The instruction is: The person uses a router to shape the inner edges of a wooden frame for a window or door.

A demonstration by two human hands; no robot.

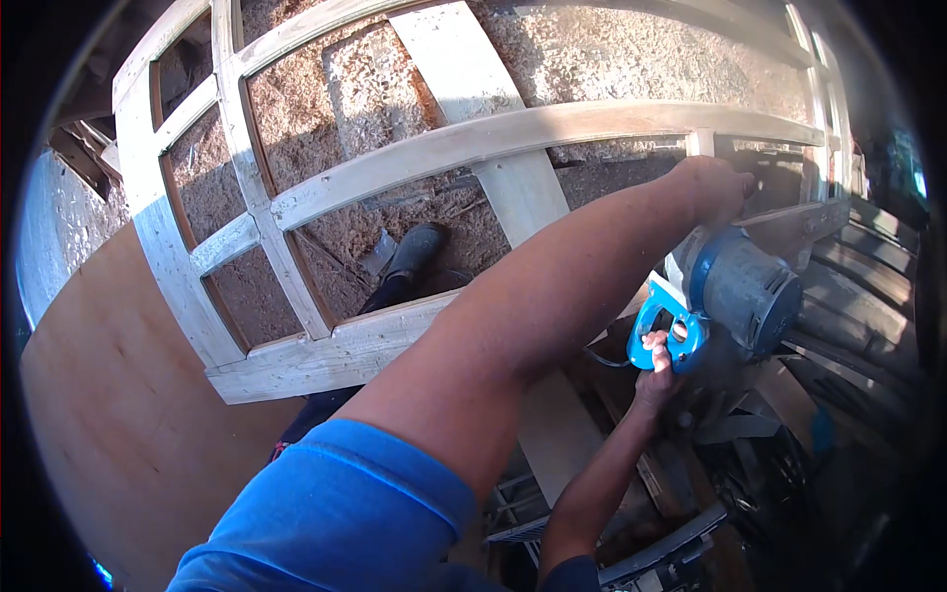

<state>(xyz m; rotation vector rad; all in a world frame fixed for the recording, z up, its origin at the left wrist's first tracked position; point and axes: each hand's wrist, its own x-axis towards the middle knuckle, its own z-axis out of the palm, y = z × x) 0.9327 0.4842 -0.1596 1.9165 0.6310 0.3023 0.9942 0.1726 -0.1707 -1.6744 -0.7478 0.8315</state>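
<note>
A blue and grey power tool, by its look a circular saw (pixel 747 296), stands at the right end of a pale wooden frame (pixel 345 187). Wrapped round its blue loop handle is my right hand (pixel 655 367). My left arm reaches across the frame to the far right. There my left hand (pixel 712 187) is just beyond the saw, by the frame's end rail (pixel 799 222). Its fingers are mostly hidden, and whether it grips wood or saw does not show. The saw's blade is out of sight.
Wood shavings (pixel 375 94) cover the ground behind the frame openings. A wide pale board (pixel 449 54) lies beneath the frame. A dark shoe (pixel 416 252) shows through one opening. At left is a brown curved panel (pixel 109 424); stacked timber (pixel 858 286) lies at right.
</note>
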